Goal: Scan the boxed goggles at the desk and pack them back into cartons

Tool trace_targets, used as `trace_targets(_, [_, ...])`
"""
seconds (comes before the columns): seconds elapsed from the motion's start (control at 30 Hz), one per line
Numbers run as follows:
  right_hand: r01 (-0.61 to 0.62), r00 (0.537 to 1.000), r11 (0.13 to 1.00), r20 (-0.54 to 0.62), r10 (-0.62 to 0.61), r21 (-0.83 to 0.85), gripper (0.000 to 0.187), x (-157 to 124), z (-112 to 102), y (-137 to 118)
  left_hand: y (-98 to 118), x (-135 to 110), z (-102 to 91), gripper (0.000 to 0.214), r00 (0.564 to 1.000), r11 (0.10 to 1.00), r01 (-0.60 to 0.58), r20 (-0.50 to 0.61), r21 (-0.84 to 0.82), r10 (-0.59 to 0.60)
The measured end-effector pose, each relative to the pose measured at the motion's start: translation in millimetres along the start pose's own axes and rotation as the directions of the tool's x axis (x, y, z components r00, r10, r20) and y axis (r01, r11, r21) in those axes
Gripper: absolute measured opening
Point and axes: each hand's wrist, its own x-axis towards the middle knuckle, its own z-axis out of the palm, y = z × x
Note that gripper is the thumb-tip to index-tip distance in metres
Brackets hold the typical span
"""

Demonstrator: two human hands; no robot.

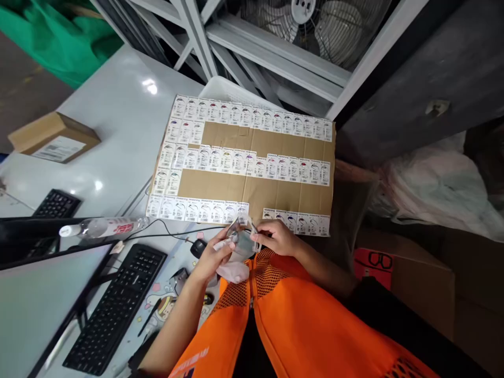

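Close in front of my chest, a pair of eyeglasses [244,244] with a pale, see-through frame is held between both hands. The fingers of my left hand [216,256] are closed on one side of it, and a crumpled whitish soft wrapper [234,272] hangs below them. On the other side, my right hand [280,238] pinches a light-coloured temple arm. Just beyond the hands lies a large cardboard sheet [214,184] bearing rows of small white labels [226,157] printed with eyeglasses pictures. The glasses overlap its near edge.
A white basket [228,89] shows behind the cardboard. To the left are a water bottle [112,227], keyboard [118,304], mouse [198,248], monitor [51,310] and small carton [57,137]. Metal bars [275,58] and a fan [303,13] stand beyond; an open box [417,283] is at right.
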Motion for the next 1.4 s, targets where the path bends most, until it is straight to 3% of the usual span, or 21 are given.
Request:
trace_targets(0.13, [-0.006,1.0,0.996,0.01,0.005,0.084,0.052,-5.4,-5.9,8.9,6.2,7.2,6.8,0.095,0.998,0.999,0.035,0.052,0.014,-0.036])
trace_targets(0.37, [-0.043,0.999,0.981,0.021,0.039,0.189,0.047,-7.8,-16.2,28.0,26.9,12.9,15.0,0.052,0.998,0.988,-0.004,0.066,0.157,-0.007])
trace_targets(0.5, [-0.022,1.0,0.984,0.014,0.02,0.176,0.049,-4.7,-21.0,36.7,34.7,17.0,19.0,0.039,0.999,0.973,-0.017,0.047,0.228,0.006])
trace_targets(0.67, [-0.072,0.997,0.979,0.021,0.069,0.193,0.051,-2.1,-25.7,44.9,41.3,21.6,23.6,0.035,0.999,0.957,0.017,-0.037,0.289,-0.007])
trace_targets(0.83, [-0.125,0.992,0.947,0.049,0.116,0.297,0.047,-3.1,-30.8,49.7,40.2,28.1,22.2,0.04,0.999,0.931,0.029,-0.052,0.363,-0.011])
trace_targets(0.97, [-0.154,0.988,0.897,0.066,0.139,0.414,0.041,-3.9,-35.6,50.9,38.4,32.8,20.6,0.041,0.999,0.918,0.019,-0.041,0.395,-0.003])
trace_targets(1.4, [-0.351,0.936,0.706,0.207,0.285,0.615,0.05,-2.5,-43.1,42.3,48.5,34.9,28.9,0.036,0.998,0.931,0.054,-0.06,0.361,-0.035])
